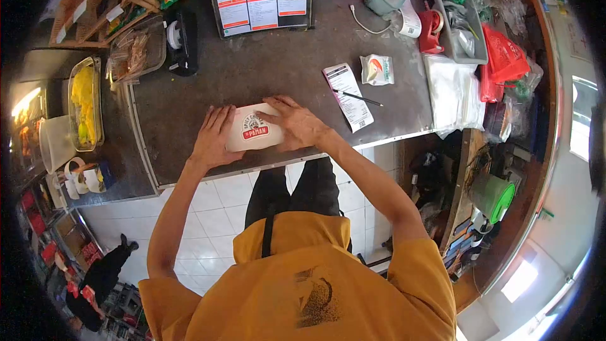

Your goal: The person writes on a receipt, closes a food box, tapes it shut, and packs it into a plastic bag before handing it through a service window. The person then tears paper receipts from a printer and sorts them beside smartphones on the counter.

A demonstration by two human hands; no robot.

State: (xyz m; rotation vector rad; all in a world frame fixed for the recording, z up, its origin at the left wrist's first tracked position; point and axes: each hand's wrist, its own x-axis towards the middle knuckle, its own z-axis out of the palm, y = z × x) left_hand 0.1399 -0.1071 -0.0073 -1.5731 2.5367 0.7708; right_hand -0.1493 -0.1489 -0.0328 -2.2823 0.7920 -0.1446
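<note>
This looks like the working counter of a small food shop or takeaway. On the dark tabletop [271, 82] stand a tablet [263, 6] showing order-like panels, a printed slip [351, 98] with a pen [358, 97], a tape dispenser [432, 30] and a printed food box [255, 129]. Clear plastic bags [451, 91] lie at one end; at the other are trays of food, one holding something yellow [84, 104]. White tiles [208, 205] cover the floor.
</note>
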